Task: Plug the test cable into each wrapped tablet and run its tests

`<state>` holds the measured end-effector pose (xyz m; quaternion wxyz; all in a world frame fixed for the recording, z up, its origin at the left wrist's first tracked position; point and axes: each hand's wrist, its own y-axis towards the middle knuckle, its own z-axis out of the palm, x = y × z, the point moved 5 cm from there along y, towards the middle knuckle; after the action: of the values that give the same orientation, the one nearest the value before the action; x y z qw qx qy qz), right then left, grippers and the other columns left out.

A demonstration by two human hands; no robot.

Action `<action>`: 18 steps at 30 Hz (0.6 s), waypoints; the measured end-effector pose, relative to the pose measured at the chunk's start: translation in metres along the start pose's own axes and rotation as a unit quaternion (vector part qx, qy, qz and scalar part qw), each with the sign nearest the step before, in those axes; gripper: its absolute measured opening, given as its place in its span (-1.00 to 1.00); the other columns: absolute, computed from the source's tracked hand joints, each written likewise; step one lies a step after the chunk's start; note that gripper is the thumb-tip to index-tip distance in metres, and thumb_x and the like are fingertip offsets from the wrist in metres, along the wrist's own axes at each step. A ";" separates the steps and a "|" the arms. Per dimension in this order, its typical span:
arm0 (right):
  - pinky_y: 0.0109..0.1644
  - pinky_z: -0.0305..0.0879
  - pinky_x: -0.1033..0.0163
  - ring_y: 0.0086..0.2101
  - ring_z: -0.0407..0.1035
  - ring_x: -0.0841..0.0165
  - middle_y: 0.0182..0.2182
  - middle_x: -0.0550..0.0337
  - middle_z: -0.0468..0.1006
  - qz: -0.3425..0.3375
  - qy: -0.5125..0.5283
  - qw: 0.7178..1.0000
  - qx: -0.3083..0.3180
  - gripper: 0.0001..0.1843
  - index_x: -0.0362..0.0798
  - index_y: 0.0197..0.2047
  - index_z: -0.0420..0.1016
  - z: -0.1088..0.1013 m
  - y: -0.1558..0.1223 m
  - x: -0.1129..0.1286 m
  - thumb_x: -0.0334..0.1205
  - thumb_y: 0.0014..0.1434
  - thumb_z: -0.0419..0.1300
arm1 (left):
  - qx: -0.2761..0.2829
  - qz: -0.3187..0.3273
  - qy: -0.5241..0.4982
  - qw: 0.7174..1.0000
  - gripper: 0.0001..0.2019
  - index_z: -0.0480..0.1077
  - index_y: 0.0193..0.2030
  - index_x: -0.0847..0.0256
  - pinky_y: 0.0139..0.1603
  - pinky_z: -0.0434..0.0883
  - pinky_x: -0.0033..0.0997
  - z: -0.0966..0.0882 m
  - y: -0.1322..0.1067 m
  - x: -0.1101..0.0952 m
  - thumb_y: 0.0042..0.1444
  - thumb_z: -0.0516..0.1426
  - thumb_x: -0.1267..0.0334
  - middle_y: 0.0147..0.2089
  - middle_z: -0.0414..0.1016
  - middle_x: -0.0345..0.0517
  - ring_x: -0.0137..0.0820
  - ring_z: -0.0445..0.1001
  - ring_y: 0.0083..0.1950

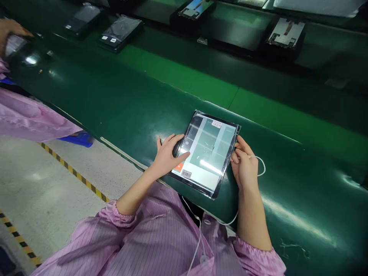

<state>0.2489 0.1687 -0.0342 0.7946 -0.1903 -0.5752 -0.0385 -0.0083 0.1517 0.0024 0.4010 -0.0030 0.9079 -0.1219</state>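
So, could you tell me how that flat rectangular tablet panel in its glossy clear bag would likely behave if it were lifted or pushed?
The flat rectangular tablet panel in its glossy clear bag lies perfectly flat, so it is probably stiff. The shiny film and the smooth dark green conveyor belt suggest it would slide easily. Being thin and glass-like, it looks fragile; the left hand and right hand touch its edges.

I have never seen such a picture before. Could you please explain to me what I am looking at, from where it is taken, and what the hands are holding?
The single picture comes from a camera worn on a person's head, looking down at their own two bare hands; no machine is involved. The person wears a pink striped coat. The left hand rests on the left edge of a flat glossy panel, and the right hand grips its right edge. The panel lies on a dark green belt. A thin white cable runs by the right hand. Farther along the belt lie black trays with similar parts. At far left, another person's hand works.
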 end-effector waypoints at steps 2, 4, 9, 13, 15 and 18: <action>-0.52 -0.05 0.37 -0.57 -0.07 0.61 -0.28 0.22 0.39 0.001 0.000 1.000 -0.002 -0.58 0.06 -0.09 0.62 0.000 0.000 0.000 -0.32 -0.08 0.26 | -0.001 0.000 -0.003 1.000 -0.54 0.26 0.28 -0.03 0.49 -0.41 0.30 -0.003 0.000 0.001 0.25 0.13 0.06 0.40 0.33 -0.10 -0.11 0.05 0.53; -0.52 -0.05 0.37 -0.57 -0.07 0.62 -0.28 0.22 0.40 -0.002 -0.001 1.000 -0.002 -0.58 0.06 -0.10 0.62 0.000 0.000 0.000 -0.32 -0.09 0.26 | -0.010 -0.005 -0.002 1.000 -0.59 0.28 0.26 -0.03 0.49 -0.37 0.31 -0.004 0.001 0.001 0.28 0.08 0.12 0.38 0.36 -0.12 -0.13 0.08 0.52; -0.52 -0.04 0.38 -0.58 -0.07 0.62 -0.30 0.24 0.39 -0.009 -0.002 1.000 -0.001 -0.59 0.05 -0.11 0.62 0.002 0.000 0.001 -0.31 -0.10 0.25 | -0.036 -0.026 0.009 0.999 -0.65 0.33 0.20 0.01 0.48 -0.34 0.35 0.000 0.004 -0.002 0.32 -0.02 0.23 0.33 0.43 -0.11 -0.16 0.17 0.48; -0.53 -0.03 0.38 -0.59 -0.07 0.62 -0.32 0.25 0.41 -0.009 -0.001 1.000 -0.004 -0.58 0.05 -0.12 0.62 0.003 0.000 0.002 -0.31 -0.13 0.27 | -0.022 -0.014 0.055 0.998 -0.39 0.20 0.31 0.15 0.47 -0.32 0.41 0.008 0.001 -0.013 0.17 0.19 0.01 0.41 0.30 0.12 0.04 0.05 0.52; -0.53 -0.03 0.38 -0.59 -0.06 0.63 -0.32 0.26 0.42 -0.003 0.006 1.000 -0.009 -0.57 0.06 -0.13 0.63 0.003 0.000 0.002 -0.30 -0.16 0.28 | 0.003 -0.007 0.061 0.998 -0.08 0.08 0.39 0.22 0.47 -0.30 0.43 0.011 -0.001 -0.017 -0.01 0.31 -0.15 0.46 0.19 0.24 0.15 -0.07 0.54; -0.53 -0.04 0.38 -0.60 -0.06 0.63 -0.32 0.26 0.43 0.000 0.012 1.000 -0.011 -0.58 0.06 -0.14 0.63 0.002 0.000 0.001 -0.30 -0.16 0.28 | 0.034 -0.005 0.048 0.998 0.03 0.00 0.43 0.20 0.47 -0.33 0.42 0.008 -0.004 -0.016 -0.06 0.31 -0.26 0.50 0.08 0.26 0.17 -0.15 0.56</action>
<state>0.2474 0.1698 -0.0324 0.7991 -0.1987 -0.5655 -0.0472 0.0079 0.1480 0.0091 0.3564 0.0122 0.9214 -0.1542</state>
